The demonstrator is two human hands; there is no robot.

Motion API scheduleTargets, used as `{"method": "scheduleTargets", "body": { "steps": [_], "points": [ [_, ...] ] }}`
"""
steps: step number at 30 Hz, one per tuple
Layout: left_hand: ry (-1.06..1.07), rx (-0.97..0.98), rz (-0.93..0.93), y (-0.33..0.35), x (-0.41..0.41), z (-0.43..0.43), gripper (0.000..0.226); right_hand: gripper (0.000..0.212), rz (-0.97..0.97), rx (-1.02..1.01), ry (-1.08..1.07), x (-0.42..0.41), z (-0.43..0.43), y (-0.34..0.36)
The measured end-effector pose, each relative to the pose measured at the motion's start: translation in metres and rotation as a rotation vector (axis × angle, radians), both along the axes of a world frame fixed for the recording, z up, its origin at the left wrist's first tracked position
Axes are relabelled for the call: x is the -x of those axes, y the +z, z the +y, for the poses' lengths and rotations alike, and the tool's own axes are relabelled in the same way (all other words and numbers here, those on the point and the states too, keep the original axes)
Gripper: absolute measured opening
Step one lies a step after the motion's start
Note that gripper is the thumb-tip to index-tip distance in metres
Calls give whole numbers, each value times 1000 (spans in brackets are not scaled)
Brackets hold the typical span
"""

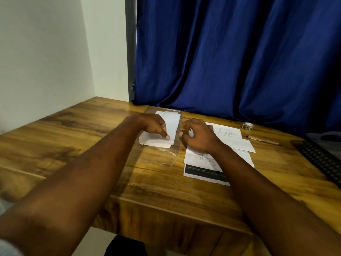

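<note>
Head view, left hand (154, 125): is curling its fingers down and gripping the folded paper (172, 121).
Right hand (198, 137): is pinching the right edge of the clear plastic sleeve (158, 156) with bent fingers.
Folded paper: is lying in the sleeve, mid-surface (73, 135), between both hands.
Beside: printed sheets (228, 134) are lying under the right hand, with a pen (263, 140) and tape roll (247, 126) further right.

Left hand (154, 126), right hand (198, 138) — fingers curled.
</note>
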State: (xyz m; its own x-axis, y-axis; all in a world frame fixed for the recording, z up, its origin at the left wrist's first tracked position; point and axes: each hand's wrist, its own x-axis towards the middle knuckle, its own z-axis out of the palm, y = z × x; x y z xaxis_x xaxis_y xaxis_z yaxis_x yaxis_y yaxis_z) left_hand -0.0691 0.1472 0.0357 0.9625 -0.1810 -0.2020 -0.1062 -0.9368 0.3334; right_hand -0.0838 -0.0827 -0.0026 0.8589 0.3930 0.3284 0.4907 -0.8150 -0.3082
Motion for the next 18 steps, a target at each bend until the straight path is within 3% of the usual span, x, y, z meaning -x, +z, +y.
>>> {"method": "scheduleTargets", "body": {
  "steps": [4,8,10,13,16,18],
  "points": [
    [-101,-58,255,17,13,19,103,37,-37,-54,74,12,10,4],
    [-94,-130,313,20,16,23,105,34,-105,-126,153,27,20,3],
    [-73,-97,284,15,13,25,95,32,-212,-159,242,34,25,4],
    [-28,-48,131,9,10,28,59,31,-361,-143,367,44,33,7],
    [-11,-5,11,7,10,29,22,27,-358,1,364,53,40,11],
    [-14,-1,-27,7,12,29,9,25,-326,130,298,57,46,13]
  ]
}}
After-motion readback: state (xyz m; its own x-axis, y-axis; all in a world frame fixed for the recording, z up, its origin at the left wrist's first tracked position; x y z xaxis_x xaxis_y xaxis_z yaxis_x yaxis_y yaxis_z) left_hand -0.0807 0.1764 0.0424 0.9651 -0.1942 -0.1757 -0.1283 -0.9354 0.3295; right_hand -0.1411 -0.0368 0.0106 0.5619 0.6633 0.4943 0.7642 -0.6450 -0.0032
